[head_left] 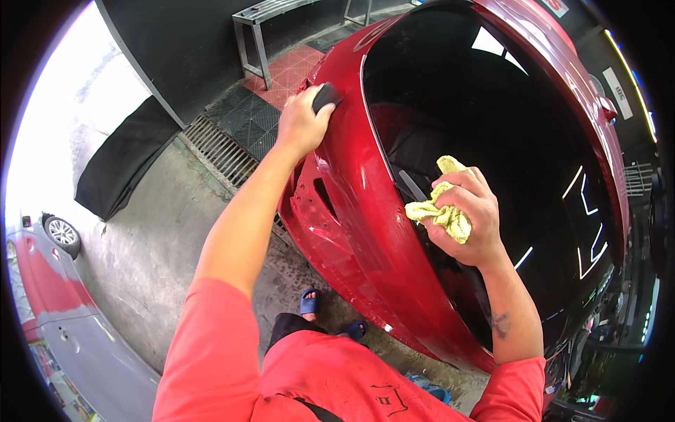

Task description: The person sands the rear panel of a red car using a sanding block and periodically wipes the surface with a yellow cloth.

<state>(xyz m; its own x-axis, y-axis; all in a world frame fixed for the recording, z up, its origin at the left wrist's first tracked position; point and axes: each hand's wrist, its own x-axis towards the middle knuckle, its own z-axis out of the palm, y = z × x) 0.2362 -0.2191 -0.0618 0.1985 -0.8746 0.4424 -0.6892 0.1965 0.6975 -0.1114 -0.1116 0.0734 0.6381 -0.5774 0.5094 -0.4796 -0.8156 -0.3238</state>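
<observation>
A glossy red car (415, 260) fills the right and middle of the view, its dark rear window (450, 105) facing me. My left hand (302, 126) is closed around a black block-like pad (328, 97), which rests against the red body panel near the far left corner. My right hand (474, 214) grips a crumpled yellow cloth (450, 214) over the dark glass, near its lower edge; whether the cloth touches the glass I cannot tell. A thin grey wiper-like strip (413, 185) shows just beside the cloth. Below the window, the red panel has an open slot and small holes.
A metal bench (256, 42) stands by the dark wall, over red and black floor tiles (285, 70). A drain grate (221, 148) crosses the concrete floor (155, 232). Black sheeting (126, 165) hangs at the left. Another car (77, 330), red and grey, stands at lower left.
</observation>
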